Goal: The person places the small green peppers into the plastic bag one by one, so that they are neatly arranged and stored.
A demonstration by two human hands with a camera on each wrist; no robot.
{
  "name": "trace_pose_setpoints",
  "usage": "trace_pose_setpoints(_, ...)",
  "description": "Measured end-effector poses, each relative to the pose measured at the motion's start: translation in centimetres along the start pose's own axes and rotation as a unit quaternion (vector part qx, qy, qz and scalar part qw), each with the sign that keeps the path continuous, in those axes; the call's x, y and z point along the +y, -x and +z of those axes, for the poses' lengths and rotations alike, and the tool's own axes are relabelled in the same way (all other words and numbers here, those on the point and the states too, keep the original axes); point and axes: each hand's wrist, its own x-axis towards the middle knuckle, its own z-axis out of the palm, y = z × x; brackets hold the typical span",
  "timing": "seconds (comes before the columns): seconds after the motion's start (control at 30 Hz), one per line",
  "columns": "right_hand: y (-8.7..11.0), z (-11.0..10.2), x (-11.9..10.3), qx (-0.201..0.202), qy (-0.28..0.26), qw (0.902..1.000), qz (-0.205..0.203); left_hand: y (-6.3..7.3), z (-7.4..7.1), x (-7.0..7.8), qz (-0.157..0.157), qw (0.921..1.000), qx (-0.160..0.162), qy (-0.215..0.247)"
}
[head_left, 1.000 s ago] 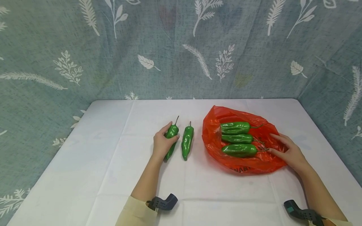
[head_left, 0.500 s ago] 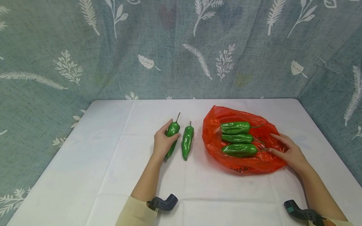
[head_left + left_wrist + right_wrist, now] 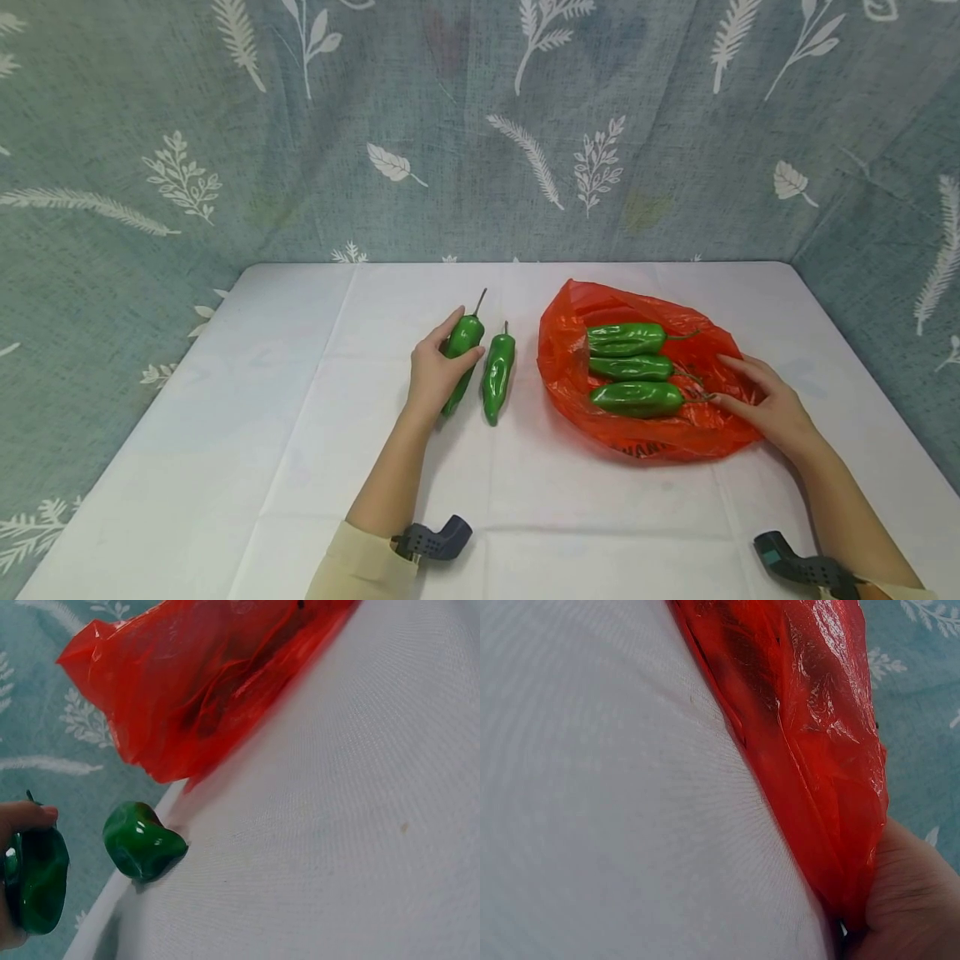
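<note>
My left hand (image 3: 437, 367) grips a long green chili pepper (image 3: 465, 335) between thumb and fingers, its stem pointing away. The left wrist view shows the held pepper (image 3: 43, 881) end-on at the left edge, against the backdrop. Just right of it, a second green chili pepper (image 3: 498, 375) lies on the white cloth. A red plastic bag (image 3: 562, 375) lies on its side with several green chili peppers (image 3: 637, 400) in its mouth. My right hand (image 3: 772, 412) reaches over the bag's right rim with thumb and fingers spread. In the right wrist view, red film hides its fingertips.
A white cloth (image 3: 585, 533) with fold lines covers the table. Behind and at both sides hangs a blue-green leaf-patterned curtain (image 3: 450, 150). A dark camera mount (image 3: 435, 537) is strapped to my left wrist, another (image 3: 802, 567) to my right.
My left hand has moved slightly away from me and to the right, raising the gripped chili pepper. The right hand and the bag have stayed in place.
</note>
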Motion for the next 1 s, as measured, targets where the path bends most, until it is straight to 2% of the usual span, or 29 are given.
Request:
trace_pose_setpoints(0.3, -0.1, 0.0, -0.1, 0.001, 0.006, 1.0000, 0.001, 0.2, -0.1, 0.9, 0.016, 0.9998, -0.009, 0.010)
trace_pose_setpoints(0.53, 0.0, 0.0, 0.0, 0.000, 0.005, 1.0000, 0.003, 0.6, 0.1, 1.9, 0.018, 0.9995, -0.015, 0.020)
trace_pose_setpoints(0.7, 0.0, 0.0, 0.0, -0.004, 0.005, 0.9999, 0.008, 0.9, 0.3, 2.6, 0.035, 0.9989, -0.017, 0.026)
trace_pose_setpoints(1.0, 0.0, 0.1, 0.0, -0.005, 0.007, 0.9999, 0.010, 0.7, 0.6, 4.5, 0.051, 0.9973, -0.031, 0.043)
